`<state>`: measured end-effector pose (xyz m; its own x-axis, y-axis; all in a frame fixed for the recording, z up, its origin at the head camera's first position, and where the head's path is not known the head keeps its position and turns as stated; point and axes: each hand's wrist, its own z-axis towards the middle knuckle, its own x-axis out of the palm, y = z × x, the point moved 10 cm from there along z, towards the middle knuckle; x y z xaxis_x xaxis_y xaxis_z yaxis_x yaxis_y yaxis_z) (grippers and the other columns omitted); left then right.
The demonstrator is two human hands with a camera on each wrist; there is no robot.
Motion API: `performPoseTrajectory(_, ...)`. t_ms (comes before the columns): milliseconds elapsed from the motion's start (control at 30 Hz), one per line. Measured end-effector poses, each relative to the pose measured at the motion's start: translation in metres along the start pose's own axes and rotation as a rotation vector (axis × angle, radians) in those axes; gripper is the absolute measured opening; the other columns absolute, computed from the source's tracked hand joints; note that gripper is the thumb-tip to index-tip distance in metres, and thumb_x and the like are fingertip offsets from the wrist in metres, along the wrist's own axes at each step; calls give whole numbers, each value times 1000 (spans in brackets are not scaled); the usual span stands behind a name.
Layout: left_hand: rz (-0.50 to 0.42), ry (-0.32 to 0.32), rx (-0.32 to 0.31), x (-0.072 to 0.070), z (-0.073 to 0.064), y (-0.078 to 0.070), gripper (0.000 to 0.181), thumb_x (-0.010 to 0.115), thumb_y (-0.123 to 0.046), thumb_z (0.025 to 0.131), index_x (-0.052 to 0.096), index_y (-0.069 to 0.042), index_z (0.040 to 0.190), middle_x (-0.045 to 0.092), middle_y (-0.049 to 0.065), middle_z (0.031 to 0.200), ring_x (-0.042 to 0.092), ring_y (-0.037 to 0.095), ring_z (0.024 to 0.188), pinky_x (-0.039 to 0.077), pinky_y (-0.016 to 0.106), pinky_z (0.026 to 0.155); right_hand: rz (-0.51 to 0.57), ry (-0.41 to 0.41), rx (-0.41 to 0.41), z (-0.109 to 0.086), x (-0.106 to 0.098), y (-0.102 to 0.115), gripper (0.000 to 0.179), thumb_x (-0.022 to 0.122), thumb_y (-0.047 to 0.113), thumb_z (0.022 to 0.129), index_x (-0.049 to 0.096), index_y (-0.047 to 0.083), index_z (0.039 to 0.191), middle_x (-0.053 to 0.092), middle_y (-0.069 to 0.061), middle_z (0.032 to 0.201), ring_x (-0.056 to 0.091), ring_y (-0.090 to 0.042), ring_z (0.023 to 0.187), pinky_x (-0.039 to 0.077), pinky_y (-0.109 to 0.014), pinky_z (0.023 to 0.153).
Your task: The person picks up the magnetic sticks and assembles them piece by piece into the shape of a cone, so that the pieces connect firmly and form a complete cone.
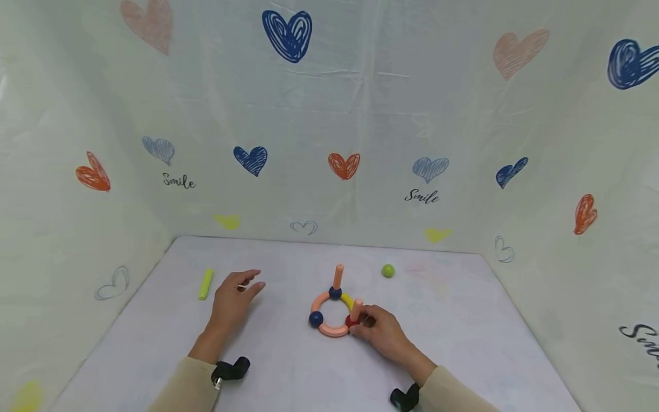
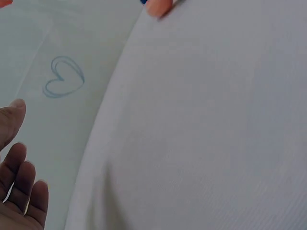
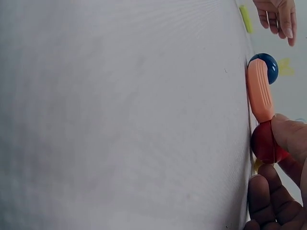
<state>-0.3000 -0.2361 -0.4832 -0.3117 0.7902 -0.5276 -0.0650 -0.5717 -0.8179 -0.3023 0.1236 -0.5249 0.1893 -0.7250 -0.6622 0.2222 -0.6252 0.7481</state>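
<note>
The right hand (image 1: 383,332) is pinching the red ball (image 1: 352,321) at the near right of a small ring of curved sticks and balls (image 1: 332,312), fingers curled round the ball and the foot of the short upright peach stick (image 1: 356,309) rising from it. The left hand (image 1: 234,297) is hovering over the tabletop (image 1: 288,366) left of the ring, fingers relaxed and spread, holding nothing.

The ring is sitting near the middle of the tabletop: peach arcs, a yellow piece (image 1: 347,300), two dark blue balls (image 1: 316,319), and a second peach stick (image 1: 337,277) standing on the far ball. A yellow-green stick (image 1: 205,284) is lying toward the left edge, just beyond the left hand; a green ball (image 1: 388,270) is resting toward the far edge, right of the ring.

The step in hand looks like seating the upright on the red ball. The next move likely calls for a steady release without tipping it.
</note>
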Motion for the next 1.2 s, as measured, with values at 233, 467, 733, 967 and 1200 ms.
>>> performPoseTrajectory(233, 6, -155, -69, -49, 9, 31, 38, 71, -20, 103, 68, -7, 138, 65, 19, 131, 59, 33, 122, 46, 34, 94, -1, -6, -1, 0, 1, -1, 31, 85, 28, 90, 75, 13, 114, 67, 4, 100, 57, -13, 88, 47, -23, 74)
performPoseTrajectory(467, -6, -210, -186, -75, 9, 71, 44, 68, -27, 105, 64, -4, 142, 60, 23, 139, 55, 38, 129, 45, 48, 100, -14, 2, -7, 0, 1, 1, 30, 85, 30, 90, 75, 14, 114, 67, 5, 100, 57, -13, 88, 48, -24, 74)
performPoseTrajectory(733, -4, -182, -263, -77, 9, 91, 48, 64, -27, 106, 59, -3, 147, 56, 27, 149, 50, 43, 137, 43, 58, 109, -18, -3, -10, 0, 1, 2, 27, 85, 31, 90, 75, 14, 110, 67, 5, 99, 57, -13, 86, 47, -23, 73)
performPoseTrajectory(967, 8, -160, -272, -77, 15, 95, 47, 63, -22, 106, 57, 1, 147, 57, 28, 144, 55, 43, 130, 47, 54, 101, -6, -8, 8, -1, 2, 1, 29, 86, 29, 90, 74, 12, 111, 66, 4, 98, 56, -15, 86, 46, -24, 72)
performPoseTrajectory(1200, 56, -134, -252, -67, 20, 94, 42, 66, -18, 104, 61, 0, 143, 63, 25, 137, 60, 38, 122, 47, 43, 91, -8, -9, 15, -1, 0, 1, 29, 86, 29, 89, 74, 13, 110, 65, 3, 96, 55, -15, 85, 45, -24, 71)
